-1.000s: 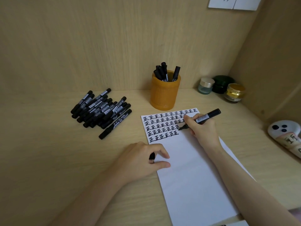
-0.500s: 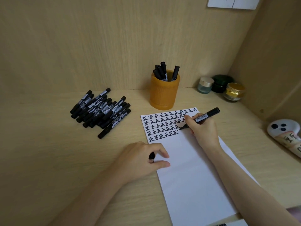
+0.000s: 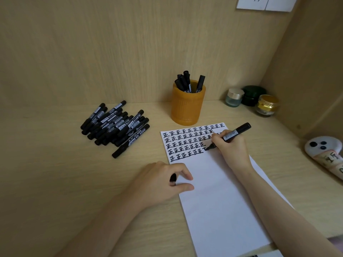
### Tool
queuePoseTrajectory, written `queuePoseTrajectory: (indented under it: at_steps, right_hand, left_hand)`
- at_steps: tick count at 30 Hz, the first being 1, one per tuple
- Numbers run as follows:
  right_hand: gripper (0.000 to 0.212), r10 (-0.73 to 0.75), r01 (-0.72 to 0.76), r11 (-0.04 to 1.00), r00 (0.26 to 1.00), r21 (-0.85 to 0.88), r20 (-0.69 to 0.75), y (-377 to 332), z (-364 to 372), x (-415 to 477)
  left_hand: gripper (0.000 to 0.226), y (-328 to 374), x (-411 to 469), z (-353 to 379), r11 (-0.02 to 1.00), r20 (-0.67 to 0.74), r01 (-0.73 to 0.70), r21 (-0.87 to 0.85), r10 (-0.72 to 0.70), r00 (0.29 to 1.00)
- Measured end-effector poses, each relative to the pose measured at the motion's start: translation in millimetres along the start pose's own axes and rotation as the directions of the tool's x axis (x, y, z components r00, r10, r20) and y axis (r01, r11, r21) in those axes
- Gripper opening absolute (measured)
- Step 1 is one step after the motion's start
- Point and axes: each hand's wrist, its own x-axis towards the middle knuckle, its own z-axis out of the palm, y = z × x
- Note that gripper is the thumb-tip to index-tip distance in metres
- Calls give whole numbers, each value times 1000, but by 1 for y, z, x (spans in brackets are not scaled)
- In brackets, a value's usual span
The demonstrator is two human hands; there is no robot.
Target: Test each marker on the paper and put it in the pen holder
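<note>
Testing step: right hand (image 3: 232,151), fingers clamped on marker (image 3: 230,135), tip on paper (image 3: 222,201) at frame centre. Left hand (image 3: 159,184), fingers curled round small black piece (image 3: 173,177), likely the cap. Next, judged: recap, then drop into pen holder (image 3: 187,106) just above the sheet.

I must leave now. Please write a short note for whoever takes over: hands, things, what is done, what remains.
Right hand grips an uncapped marker, tip on the paper at the end of a row of marks.
Left hand pinches a small black cap, resting at the paper's left edge.
Done: several tested markers stand in the pen holder.
Left: finish this mark, cap the marker, drop it in the holder, then test the pile left of the paper.
</note>
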Motion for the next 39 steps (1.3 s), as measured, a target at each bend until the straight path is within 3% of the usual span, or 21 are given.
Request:
queuePoseTrajectory:
  at_steps: [20,32,39]
  right_hand:
    - [34,20,-20,997,1000,79,1,3,0,1]
    - [34,-3,3,1000,1000,7,24,1,0,0]
    - [33,6,-8,999,999,51,34,-2,-1,-2]
  left_hand:
    - [18,0,-1,0,1000,-8,5,-11,-5,1000]
    - [20,-4,1,3,1000,-18,-4,-7,4,1000]
    - [19,-3,1,2,1000,-18,-9,-6,9,1000]
